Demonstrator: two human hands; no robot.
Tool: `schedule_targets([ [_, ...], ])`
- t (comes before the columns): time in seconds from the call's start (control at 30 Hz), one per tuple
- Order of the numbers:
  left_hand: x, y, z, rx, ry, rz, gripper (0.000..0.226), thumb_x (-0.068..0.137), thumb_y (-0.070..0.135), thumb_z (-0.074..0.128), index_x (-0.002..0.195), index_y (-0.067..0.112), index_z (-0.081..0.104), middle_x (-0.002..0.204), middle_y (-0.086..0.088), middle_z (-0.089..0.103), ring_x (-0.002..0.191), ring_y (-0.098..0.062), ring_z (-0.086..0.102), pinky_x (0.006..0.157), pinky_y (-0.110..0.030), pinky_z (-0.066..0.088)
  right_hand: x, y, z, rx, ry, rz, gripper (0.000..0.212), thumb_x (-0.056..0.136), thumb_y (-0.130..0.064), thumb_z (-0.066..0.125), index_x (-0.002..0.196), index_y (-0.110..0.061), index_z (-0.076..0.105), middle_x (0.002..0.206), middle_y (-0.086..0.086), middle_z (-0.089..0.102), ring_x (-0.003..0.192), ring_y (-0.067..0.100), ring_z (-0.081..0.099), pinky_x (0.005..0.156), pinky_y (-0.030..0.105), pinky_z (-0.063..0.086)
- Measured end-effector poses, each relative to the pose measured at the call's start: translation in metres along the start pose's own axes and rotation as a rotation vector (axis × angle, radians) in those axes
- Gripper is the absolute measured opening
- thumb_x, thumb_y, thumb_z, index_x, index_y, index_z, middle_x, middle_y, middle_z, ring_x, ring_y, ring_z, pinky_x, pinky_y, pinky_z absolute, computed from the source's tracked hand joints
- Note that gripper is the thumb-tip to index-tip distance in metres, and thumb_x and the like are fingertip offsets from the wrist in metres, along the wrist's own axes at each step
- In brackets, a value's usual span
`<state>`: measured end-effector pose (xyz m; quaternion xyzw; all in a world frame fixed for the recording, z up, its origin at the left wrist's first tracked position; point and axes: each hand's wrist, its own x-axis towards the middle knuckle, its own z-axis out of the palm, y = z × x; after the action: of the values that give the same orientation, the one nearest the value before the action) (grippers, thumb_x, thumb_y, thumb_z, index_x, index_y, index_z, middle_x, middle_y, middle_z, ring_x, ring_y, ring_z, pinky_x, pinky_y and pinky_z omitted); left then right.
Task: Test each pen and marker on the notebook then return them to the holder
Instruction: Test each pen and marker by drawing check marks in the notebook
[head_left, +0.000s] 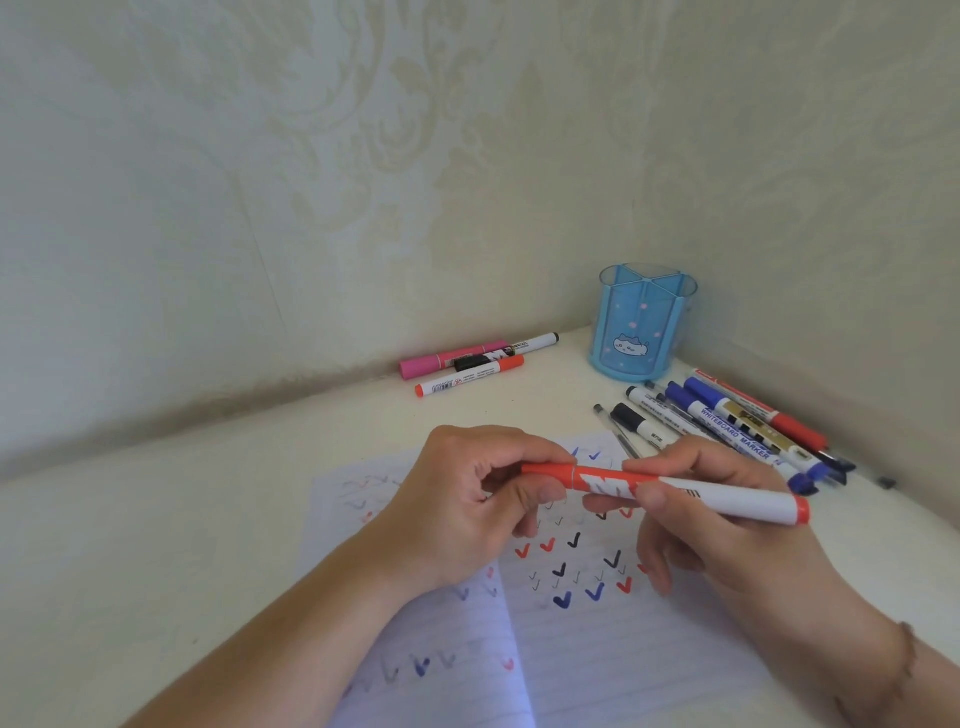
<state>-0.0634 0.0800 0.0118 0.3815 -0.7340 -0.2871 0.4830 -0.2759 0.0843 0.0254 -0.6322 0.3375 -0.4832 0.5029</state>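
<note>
Soft, even daylight, moderately bright, no glare. Faint shadow along the wall (260, 156) where it meets the desk (156, 519). Slightly soft overall, blurrier toward the lower corners. Strong wide-angle bending at the edges.

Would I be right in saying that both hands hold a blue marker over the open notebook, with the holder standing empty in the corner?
Not quite: the marker is red and white, not blue, as the head view shows. The rest stands: the left hand grips its cap end, the right hand its barrel, over the open notebook, and the holder looks empty.
</note>
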Motion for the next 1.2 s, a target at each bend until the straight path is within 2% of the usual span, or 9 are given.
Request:
schedule_targets([
  [0.2, 0.000, 0.001, 0.000, -0.004, -0.017, -0.033, 0.016, 0.088, 0.001, 0.067, 0.096, 0.013, 0.075, 0.068, 0.009, 0.065, 0.047, -0.010, 0.060, 0.051, -0.021, 0.048, 0.000, -0.005, 0.005, 0.002, 0.000, 0.013, 0.005, 0.074, -0.014, 0.064, 0.071, -0.015, 0.068, 0.081, 0.013, 0.076, 0.037, 0.023, 0.050, 0.039, 0.016, 0.039],
  [0.37, 0.003, 0.005, 0.001, -0.085, 0.009, -0.028, 0.014, 0.084, 0.016, 0.069, 0.097, 0.019, 0.073, 0.070, 0.010, 0.070, 0.054, -0.010, 0.065, 0.057, -0.019, 0.051, 0.003, -0.004, 0.001, 0.030, 0.010, 0.002, 0.013, 0.075, -0.026, 0.074, 0.083, -0.017, 0.073, 0.082, 0.013, 0.076, 0.045, 0.018, 0.052, 0.043, 0.022, 0.042],
  [0.5, 0.008, 0.003, 0.000, -0.060, -0.012, -0.032, 0.029, 0.076, 0.027, 0.076, 0.105, 0.024, 0.072, 0.090, 0.006, 0.076, 0.080, -0.011, 0.073, 0.076, -0.024, 0.057, 0.009, 0.007, -0.001, 0.010, -0.026, -0.047, 0.024, 0.073, -0.035, 0.075, 0.095, -0.024, 0.071, 0.081, -0.002, 0.069, 0.059, 0.006, 0.053, 0.052, 0.015, 0.043],
  [0.63, 0.016, -0.021, -0.023, 0.400, -0.057, -0.119, 0.058, 0.076, 0.057, 0.070, 0.129, 0.036, 0.058, 0.129, 0.021, 0.059, 0.124, 0.004, 0.048, 0.106, -0.015, 0.032, 0.018, 0.010, -0.021, -0.324, 0.176, -0.198, 0.014, 0.095, -0.029, 0.049, 0.103, -0.027, 0.061, 0.102, -0.010, 0.069, 0.089, 0.006, 0.066, 0.076, 0.017, 0.049],
  [0.7, 0.020, -0.038, -0.040, 0.647, 0.065, -0.179, 0.057, 0.082, 0.059, 0.064, 0.131, 0.031, 0.057, 0.138, 0.016, 0.051, 0.131, -0.005, 0.041, 0.110, -0.018, 0.026, 0.023, 0.011, -0.040, -0.627, 0.346, -0.176, 0.015, 0.097, -0.042, 0.046, 0.102, -0.031, 0.055, 0.086, -0.007, 0.069, 0.087, 0.015, 0.064, 0.073, 0.031, 0.049],
  [0.8, 0.021, -0.051, -0.049, 0.780, 0.165, -0.357, 0.048, 0.088, 0.050, 0.061, 0.131, 0.029, 0.057, 0.143, 0.008, 0.048, 0.132, -0.020, 0.038, 0.112, -0.035, 0.029, 0.027, 0.013, -0.060, -1.084, 0.556, -0.024, 0.024, 0.088, -0.047, 0.054, 0.107, -0.035, 0.064, 0.073, -0.011, 0.060, 0.089, 0.023, 0.053, 0.064, 0.034, 0.045],
  [0.93, 0.022, -0.056, -0.045, 0.861, 0.021, -0.536, 0.056, 0.093, 0.066, 0.031, 0.140, 0.040, 0.044, 0.158, 0.010, 0.025, 0.146, -0.017, 0.014, 0.118, -0.050, 0.009, 0.030, 0.021, -0.067, -1.242, 0.578, 0.097, 0.018, 0.083, -0.045, 0.063, 0.096, -0.033, 0.069, 0.067, -0.010, 0.052, 0.093, 0.027, 0.052, 0.067, 0.034, 0.047],
  [1.03, 0.022, -0.057, -0.042, 0.882, -0.078, -0.626, 0.053, 0.097, 0.061, 0.020, 0.145, 0.042, 0.034, 0.162, 0.014, 0.010, 0.149, -0.014, -0.002, 0.114, -0.059, -0.010, 0.033, 0.028, -0.071, -1.320, 0.557, 0.139, 0.019, 0.082, -0.045, 0.063, 0.093, -0.031, 0.069, 0.089, -0.002, 0.065, 0.094, 0.028, 0.050, 0.069, 0.034, 0.046],
  [1.2, 0.022, -0.057, -0.041, 0.935, -0.010, -0.615, 0.056, 0.097, 0.058, 0.028, 0.148, 0.036, 0.025, 0.155, 0.009, 0.019, 0.143, -0.021, 0.014, 0.116, -0.057, 0.001, 0.034, 0.030, -0.070, -1.354, 0.535, 0.168, 0.022, 0.084, -0.045, 0.062, 0.099, -0.030, 0.067, 0.102, 0.000, 0.065, 0.099, 0.029, 0.049, 0.067, 0.032, 0.038],
])
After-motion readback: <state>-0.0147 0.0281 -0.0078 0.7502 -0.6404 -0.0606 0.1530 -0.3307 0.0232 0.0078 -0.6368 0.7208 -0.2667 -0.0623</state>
